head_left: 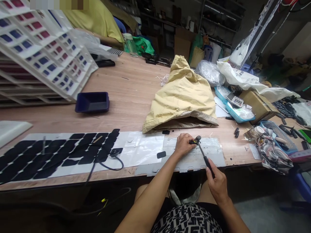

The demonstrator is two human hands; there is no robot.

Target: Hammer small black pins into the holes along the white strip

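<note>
My right hand (218,183) is wrapped round the dark grip of a hammer (203,151) with a silvery shaft. The hammer's head is up beside the fingertips of my left hand (184,144); whether they touch cannot be told. My left hand is closed on a small dark thing with a bit of yellow, mostly hidden by the fingers. Under both lies a greyish plastic-covered board (211,155) at the table's front edge. Left of it, one black rounded pad (161,155) rests on a white sheet (138,145).
Rows of black rounded pads (54,152) lie at left, a dark cable (119,164) over them. Beyond my hands stands a yellowish sack (184,94). There is a navy tray (92,103) by white crates (43,48). A glass jar (254,133) and cloth (273,153) are right. Someone in yellow sits opposite.
</note>
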